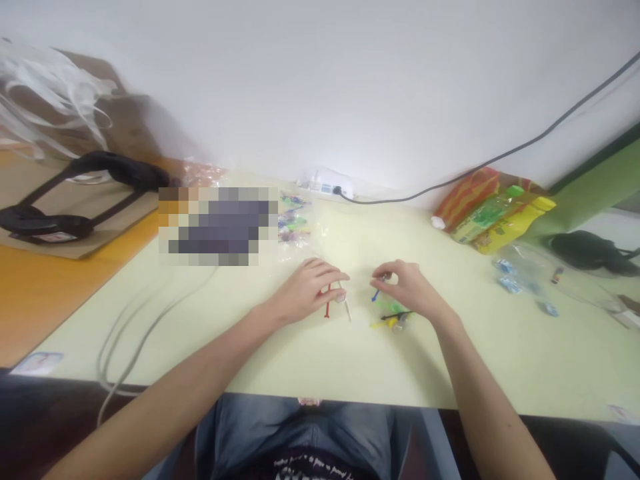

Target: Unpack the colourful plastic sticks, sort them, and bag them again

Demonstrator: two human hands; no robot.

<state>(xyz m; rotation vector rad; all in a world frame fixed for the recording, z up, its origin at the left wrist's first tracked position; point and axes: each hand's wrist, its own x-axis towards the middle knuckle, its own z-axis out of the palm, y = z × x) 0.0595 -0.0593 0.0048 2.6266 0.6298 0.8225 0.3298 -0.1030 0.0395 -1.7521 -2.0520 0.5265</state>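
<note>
My left hand [310, 290] rests on the pale yellow table [300, 353], fingers curled around a thin red stick-like piece [327, 308]; a white stick [347, 307] lies by its fingertips. My right hand [407, 287] hovers just to the right, fingers pinched on a small dark piece with a blue stick [375, 294] below them. Under the right hand lies a small heap of green, yellow and black little parts [393, 317]. The image is blurred, so the small pieces are hard to make out.
A clear bag of colourful small parts [293, 223] lies behind the hands. Snack bags [493, 210] sit at the right rear, a clear plastic bag with blue bits [530, 283] at the right. A white power strip [330, 187] and cables lie by the wall. A black strap sits on cardboard [75, 200] at left.
</note>
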